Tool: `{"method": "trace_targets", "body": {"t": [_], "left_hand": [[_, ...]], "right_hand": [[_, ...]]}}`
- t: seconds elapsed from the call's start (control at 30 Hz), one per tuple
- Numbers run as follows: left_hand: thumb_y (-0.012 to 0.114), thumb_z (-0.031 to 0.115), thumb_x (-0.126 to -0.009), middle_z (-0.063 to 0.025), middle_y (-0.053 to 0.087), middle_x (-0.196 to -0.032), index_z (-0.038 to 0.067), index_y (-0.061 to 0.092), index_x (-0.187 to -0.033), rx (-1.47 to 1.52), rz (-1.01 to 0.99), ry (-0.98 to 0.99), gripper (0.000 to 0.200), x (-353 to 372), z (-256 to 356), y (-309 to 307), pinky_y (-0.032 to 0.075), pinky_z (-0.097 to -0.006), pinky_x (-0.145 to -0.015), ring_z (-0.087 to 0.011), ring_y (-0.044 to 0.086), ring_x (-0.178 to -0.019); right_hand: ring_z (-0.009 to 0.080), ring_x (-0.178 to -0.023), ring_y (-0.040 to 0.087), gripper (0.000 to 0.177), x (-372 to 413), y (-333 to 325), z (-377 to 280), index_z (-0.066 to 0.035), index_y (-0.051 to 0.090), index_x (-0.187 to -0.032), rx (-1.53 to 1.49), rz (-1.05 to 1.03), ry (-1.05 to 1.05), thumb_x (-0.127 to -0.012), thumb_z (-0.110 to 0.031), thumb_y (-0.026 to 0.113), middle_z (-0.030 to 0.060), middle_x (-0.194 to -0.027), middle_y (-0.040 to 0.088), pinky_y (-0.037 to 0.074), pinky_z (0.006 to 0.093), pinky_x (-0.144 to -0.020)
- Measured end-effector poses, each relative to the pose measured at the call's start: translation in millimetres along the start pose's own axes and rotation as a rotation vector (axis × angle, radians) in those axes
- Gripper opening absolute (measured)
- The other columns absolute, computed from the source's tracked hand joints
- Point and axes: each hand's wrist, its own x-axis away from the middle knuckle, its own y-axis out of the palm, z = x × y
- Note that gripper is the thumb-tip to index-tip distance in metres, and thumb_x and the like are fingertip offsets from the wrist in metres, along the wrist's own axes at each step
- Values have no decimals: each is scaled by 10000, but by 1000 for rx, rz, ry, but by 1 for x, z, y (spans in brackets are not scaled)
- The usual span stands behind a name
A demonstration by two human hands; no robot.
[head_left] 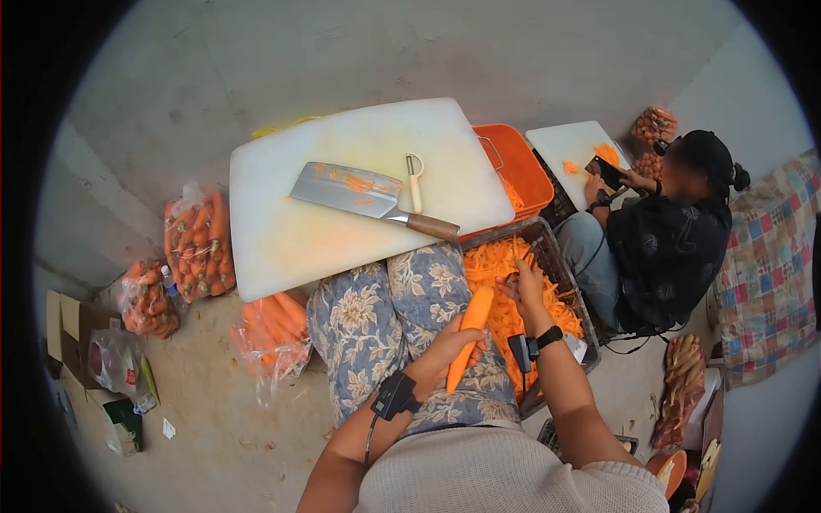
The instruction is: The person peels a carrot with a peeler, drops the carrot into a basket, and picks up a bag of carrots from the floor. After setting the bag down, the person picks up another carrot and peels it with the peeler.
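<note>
Above the floral-patterned trousers (355, 329) and just beside a dark crate (566, 272) lies the carrot (478, 312), gripped in the left hand (457, 346). It is bright, even orange, with a smooth surface that looks peeled along the parts that show. Its upper end is broad and blunt; from there it narrows to a slimmer lower end below the grip. It stands at a slant, thick end up and leaning toward the right hand (524, 291), while the wrapped fingers hide its middle. Those left fingers are closed firmly round it.

The right hand is near the carrot's thick end, over the crate, with fingers partly bent and a little apart. Something small and dark shows among them, but I cannot tell what it is, nor how firmly it is held. Beneath, the crate is heaped with thin orange strips (492, 263), much the same colour as the carrot.

Beyond the knees, a white board (282, 248) carries a broad cleaver (346, 186) with orange scraps on its blade, and a pale-handled peeler (416, 190) just beside it. A clear bag (272, 338) of carrots lies on the floor near the left leg.
</note>
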Motion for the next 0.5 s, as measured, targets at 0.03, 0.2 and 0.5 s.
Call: {"method": "trace_targets", "body": {"t": [0.03,0.2,0.5], "left_hand": [[563,88,-811,-62,530,-725,56,342,-1201,-1,-3,-6,449,-1,2,2,425,-232,-410,-109,499,-498],[545,57,-827,-63,533,-818,72,340,-1211,213,-46,-28,435,-2,-1,3,446,-224,-458,-106,520,-570],[540,14,-762,-65,519,-719,103,298,-1259,90,27,68,559,-4,0,1,404,-217,-407,-94,479,-484]], "right_hand": [[228,-678,643,357,4,3,-1,7,350,-1092,-65,29,-30,-885,-229,519,75,-670,524,580,326,-561],[213,-704,637,261,42,24,-14,-52,371,-992,-97,-1,-236,-890,-241,520,90,-724,550,550,330,-603],[145,-655,497,269,62,55,21,-24,438,-866,329,15,-580,-859,-246,590,62,-740,504,426,281,-587]]}}
